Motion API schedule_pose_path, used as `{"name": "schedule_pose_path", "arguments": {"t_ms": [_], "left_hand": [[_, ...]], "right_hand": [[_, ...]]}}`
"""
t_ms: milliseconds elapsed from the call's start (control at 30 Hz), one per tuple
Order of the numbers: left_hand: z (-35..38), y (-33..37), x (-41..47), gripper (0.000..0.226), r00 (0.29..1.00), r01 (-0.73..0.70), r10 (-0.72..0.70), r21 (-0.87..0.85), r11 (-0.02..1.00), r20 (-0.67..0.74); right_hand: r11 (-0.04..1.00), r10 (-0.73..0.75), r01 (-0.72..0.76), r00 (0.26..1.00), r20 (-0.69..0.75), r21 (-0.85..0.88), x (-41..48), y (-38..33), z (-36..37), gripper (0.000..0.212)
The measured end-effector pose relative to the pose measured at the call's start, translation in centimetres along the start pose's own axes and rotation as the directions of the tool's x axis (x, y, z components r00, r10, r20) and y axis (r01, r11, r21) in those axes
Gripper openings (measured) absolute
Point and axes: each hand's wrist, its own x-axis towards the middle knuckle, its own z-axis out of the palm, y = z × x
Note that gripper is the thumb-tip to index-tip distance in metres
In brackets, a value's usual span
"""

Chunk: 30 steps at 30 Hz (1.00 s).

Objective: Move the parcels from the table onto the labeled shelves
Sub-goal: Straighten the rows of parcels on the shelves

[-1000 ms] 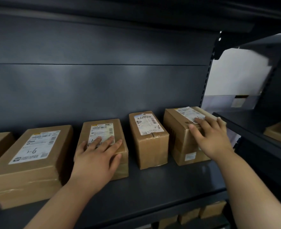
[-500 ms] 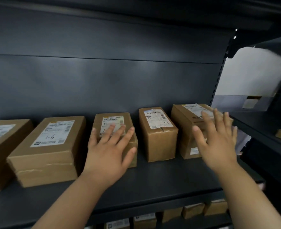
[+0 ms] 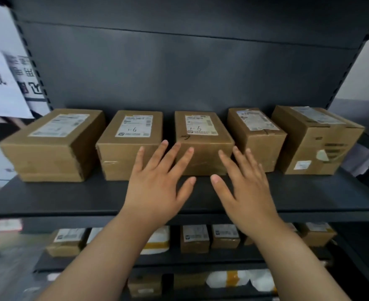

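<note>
Several brown cardboard parcels with white labels stand in a row on a dark shelf (image 3: pixel 70 198). The middle parcel (image 3: pixel 203 135) carries a handwritten "1-6", as does its left neighbour (image 3: pixel 131 135). A wide parcel (image 3: pixel 51 144) stands far left; a narrower parcel (image 3: pixel 257 135) and a tall parcel (image 3: pixel 316 140) stand to the right. My left hand (image 3: pixel 157 183) and my right hand (image 3: pixel 242 187) hover with fingers spread in front of the middle parcel. Both hold nothing, and I cannot tell if the fingertips touch the box.
Lower shelves hold more small brown boxes (image 3: pixel 194 237) and white padded packages with yellow tape (image 3: pixel 240 279). A white printed sheet (image 3: pixel 3 85) hangs at the left beside the shelf upright. Another dark shelf unit stands at the right edge.
My hands have come off the parcels and drawn back and together in front of the middle one. The view has swung left and pulled back, showing the whole row and the lower shelves.
</note>
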Motion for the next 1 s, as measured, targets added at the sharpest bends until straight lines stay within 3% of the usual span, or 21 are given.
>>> {"name": "schedule_pose_path", "arguments": {"t_ms": [467,700,867,1000], "left_hand": [[2.2,-11.9,-19.4,0.055,0.995,-0.039,0.054,-0.177,0.983,0.081],[8.7,-16.5,-27.4,0.055,0.951,0.046,0.007,-0.162,0.986,0.309],[13.4,-20.2,-25.0,0.053,0.925,0.164,-0.121,-0.091,0.982,0.359],[16.0,-22.6,-20.6,0.055,0.918,0.250,-0.235,-0.005,0.968,0.319]], "right_hand": [[0.990,-0.037,-0.016,0.929,0.367,0.141,-12.4,-14.7,11.1,0.076],[0.997,-0.001,-0.049,0.787,0.617,0.065,-17.0,-15.8,16.5,0.081],[0.989,-0.034,-0.059,0.808,0.588,0.138,-13.2,-16.7,21.0,0.062],[0.986,-0.145,0.087,0.870,0.472,0.143,-7.4,-18.6,25.6,0.062]]}}
